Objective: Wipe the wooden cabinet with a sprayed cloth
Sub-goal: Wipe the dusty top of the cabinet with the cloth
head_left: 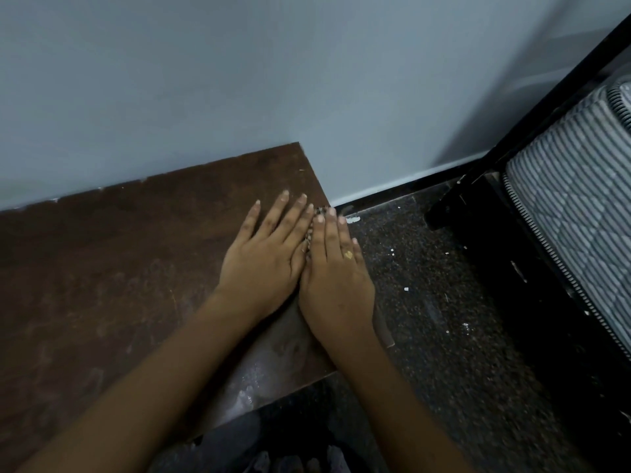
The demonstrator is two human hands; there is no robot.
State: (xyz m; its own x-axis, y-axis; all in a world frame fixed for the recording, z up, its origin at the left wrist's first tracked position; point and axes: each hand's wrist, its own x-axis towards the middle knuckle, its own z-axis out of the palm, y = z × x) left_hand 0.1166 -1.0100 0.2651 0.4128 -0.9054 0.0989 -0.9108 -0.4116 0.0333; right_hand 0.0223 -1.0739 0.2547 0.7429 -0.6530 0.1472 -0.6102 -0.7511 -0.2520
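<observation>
Both arms reached over the cabinet. Left hand and right hand lay flat on the cloth at its right edge. Dusty smears remained; much wiping looked left.

Both hands, left and right, lie side by side on the cabinet's right end, cloth under them.
</observation>
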